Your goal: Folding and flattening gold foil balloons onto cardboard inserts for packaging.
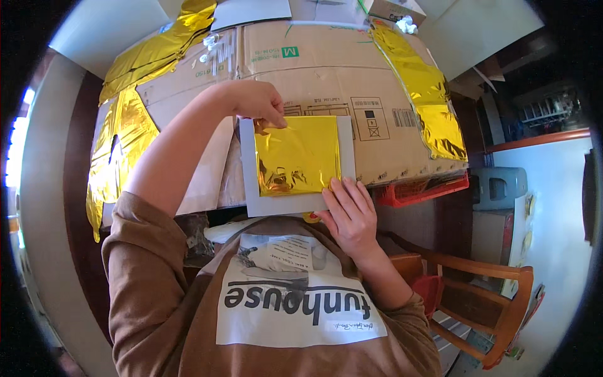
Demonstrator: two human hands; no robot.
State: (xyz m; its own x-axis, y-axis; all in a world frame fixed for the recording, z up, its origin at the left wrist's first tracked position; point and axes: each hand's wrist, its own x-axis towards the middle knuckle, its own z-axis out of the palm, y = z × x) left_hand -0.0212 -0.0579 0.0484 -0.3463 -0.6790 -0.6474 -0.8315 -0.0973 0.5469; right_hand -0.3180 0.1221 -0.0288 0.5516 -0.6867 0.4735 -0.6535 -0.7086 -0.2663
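A square of shiny gold foil [298, 157] lies on a grey board [251, 188], which rests at the near edge of the cardboard. The board shows as a border around the foil. My left hand [260, 102] reaches over from the left, its fingers curled and pinched at the foil's upper left edge; the fingertips are partly hidden. Below the foil's lower right corner, my right hand [352, 220] lies with fingers stretched out, the tips touching the foil's edge and the board.
Flattened cardboard [326, 69] covers the work surface. Loose gold foil hangs at the left [122, 135] and lies along the right [433, 107]. A red crate [424, 190] sits under the right edge. A wooden chair [483, 301] stands at the lower right, with a grey plastic stool [500, 188] beyond.
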